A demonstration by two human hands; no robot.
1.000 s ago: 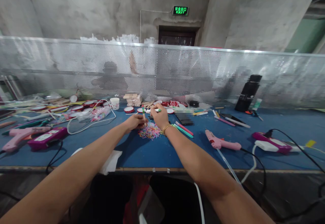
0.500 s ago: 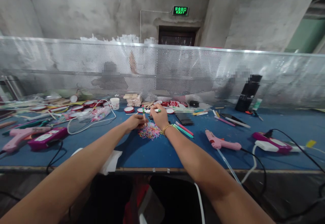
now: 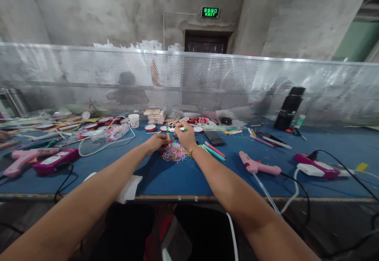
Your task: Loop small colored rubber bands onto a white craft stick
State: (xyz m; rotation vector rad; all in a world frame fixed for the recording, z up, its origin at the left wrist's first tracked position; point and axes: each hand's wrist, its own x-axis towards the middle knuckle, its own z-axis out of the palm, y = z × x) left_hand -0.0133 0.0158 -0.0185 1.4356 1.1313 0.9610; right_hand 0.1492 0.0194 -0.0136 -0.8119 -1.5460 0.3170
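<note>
At the back left of the multicoloured band pile (image 3: 175,153), the left hand (image 3: 159,142) is clamping its fingers on a near-upright stick (image 3: 167,131), seemingly for steadiness. Behind the pile's right side, the right hand (image 3: 186,137) is pinching a green-ended marker (image 3: 181,129); spare markers (image 3: 215,150) are lying right of the pile, presumably for easy reach.

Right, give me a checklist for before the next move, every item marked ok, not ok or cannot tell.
1. Colour-marked stick gripped in the left hand: ok.
2. Green-ended white marker gripped in the right hand: ok.
3. Marker tip touching the stick: cannot tell, too small.
4. Blue tabletop bare around the hands: not ok, a pile of colourful loops lies there.
5. Nearest pink glue gun apart from the right forearm: ok.
</note>
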